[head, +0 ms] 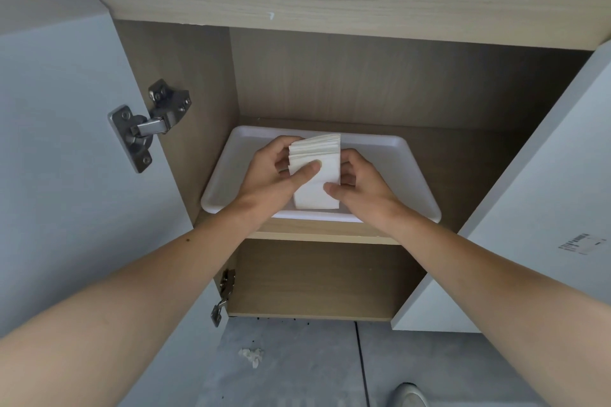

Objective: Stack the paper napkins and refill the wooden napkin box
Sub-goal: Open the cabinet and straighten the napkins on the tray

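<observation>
1. The napkins (pixel 317 175) are held over the middle of the tray (pixel 410 155), which sits on the shelf (pixel 317 235) of an open cabinet.
2. The stack is gripped from both sides. The left hand (pixel 281 168) is at its 9 o'clock with the thumb pressed on the top sheet. The right hand (pixel 360 182) is at its 3 o'clock with the thumb laid near the lower corner. The fingers of both are curled round behind the paper.
3. At the stack's 12 o'clock the edges are seen fanned out rather than squared, so the stacking is judged unfinished.
4. No wooden box is to be seen in view, so the refill is judged not yet begun.
5. Sheets could be shed from that fanned end if the stack is carried off before being tapped square. They would be lost to the tray, or past the shelf lip to the floor at 6 o'clock, where a crumpled scrap (pixel 251 355) lies.
6. The thin paper could be bowed or creased if it is squeezed too hard between the thumbs and fingers.
7. The tray's front rim lies close to the shelf edge, under both wrists. It could be dragged forward and tipped if caught on the way out.
</observation>
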